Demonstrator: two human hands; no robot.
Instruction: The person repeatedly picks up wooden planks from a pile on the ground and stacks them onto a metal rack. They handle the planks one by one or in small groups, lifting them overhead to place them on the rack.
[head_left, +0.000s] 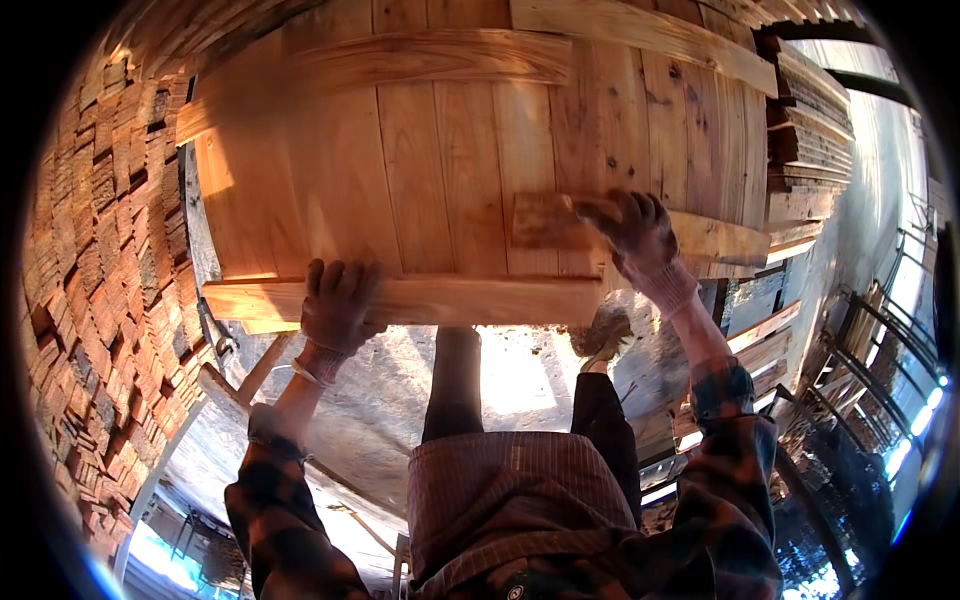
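Note:
A wide panel of side-by-side wooden planks (450,170) lies in front of me. A long narrow board (480,300) runs along its near edge. My left hand (340,305), in a work glove, grips this board near its left part, fingers over the top and thumb at the near side. My right hand (640,235), gloved too, is closed over a shorter board (720,238) lying across the planks at the right; its fingertips are slightly blurred. Two more boards cross the panel farther away, one at the left (430,57) and one at the right (650,45).
Stacked small wooden pieces (100,280) form a wall at the left. Piled boards (810,130) stand beyond the panel's right end. Below the near edge are my legs, a shoe (608,345) and the sunlit concrete floor (515,375). Metal racks (880,330) are at the far right.

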